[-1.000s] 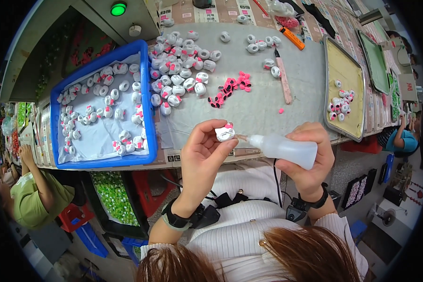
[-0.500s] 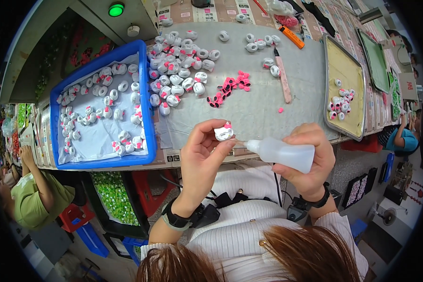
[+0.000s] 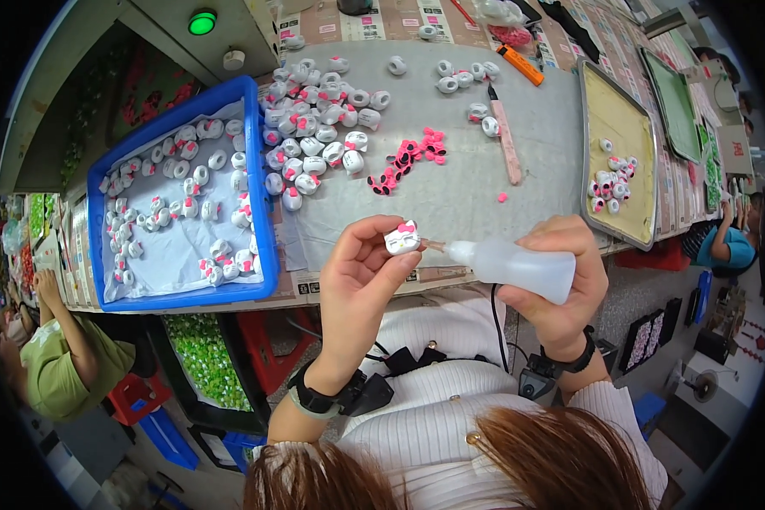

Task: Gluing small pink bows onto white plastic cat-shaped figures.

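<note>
Between the thumb and fingers of my left hand (image 3: 354, 285) is a small white cat-face bead (image 3: 402, 240) with a pink bow, its face turned up. My right hand (image 3: 569, 276) is wrapped round a translucent white squeeze bottle (image 3: 518, 267), which lies nearly level. Its thin nozzle points left and ends close beside the bead; I cannot tell whether it touches. Beyond my hands, small pink pieces (image 3: 410, 156), some showing dark undersides, lie on the grey mat (image 3: 459, 208). A heap of similar white beads (image 3: 319, 115) sits farther left.
A blue tray (image 3: 270, 229) lined with white sheet holds many beads at left. Right of the mat stands a yellow-lined metal tray (image 3: 636, 234) with several beads. A pink-handled tool (image 3: 506, 144) and an orange cutter (image 3: 520, 65) lie on the far side. Other people sit at both sides.
The bead has been turned in my left fingers, so its face and bow now show. The bottle has shifted slightly right, its nozzle still beside the bead.
</note>
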A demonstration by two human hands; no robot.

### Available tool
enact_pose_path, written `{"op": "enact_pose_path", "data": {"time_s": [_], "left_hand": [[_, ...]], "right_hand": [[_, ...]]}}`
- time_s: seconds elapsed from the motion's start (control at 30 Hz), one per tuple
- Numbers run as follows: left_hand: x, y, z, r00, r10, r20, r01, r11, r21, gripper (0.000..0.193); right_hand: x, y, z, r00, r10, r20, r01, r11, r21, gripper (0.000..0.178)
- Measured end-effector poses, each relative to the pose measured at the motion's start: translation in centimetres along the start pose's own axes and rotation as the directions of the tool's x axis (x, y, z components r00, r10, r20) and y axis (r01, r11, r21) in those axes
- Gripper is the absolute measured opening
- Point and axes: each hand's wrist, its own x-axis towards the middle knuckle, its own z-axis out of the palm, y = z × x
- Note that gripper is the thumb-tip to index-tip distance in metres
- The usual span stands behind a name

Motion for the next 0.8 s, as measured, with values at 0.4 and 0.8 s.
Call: {"op": "enact_pose_path", "data": {"time_s": [0.4, 0.8], "left_hand": [[0.1, -0.2, 0.0, 0.997, 0.071, -0.003, -0.071, 0.994, 0.078, 0.03], [0.5, -0.1, -1.9, 0.979, 0.143, -0.145, -0.128, 0.986, 0.108, 0.025]], "right_hand": [[0.3, -0.2, -0.2, 1.0, -0.003, 0.031, 0.003, 1.0, 0.005, 0.039], [2.0, 13.0, -3.6, 0.798, 0.385, -0.464, -0.368, 0.921, 0.13, 0.038]]}}
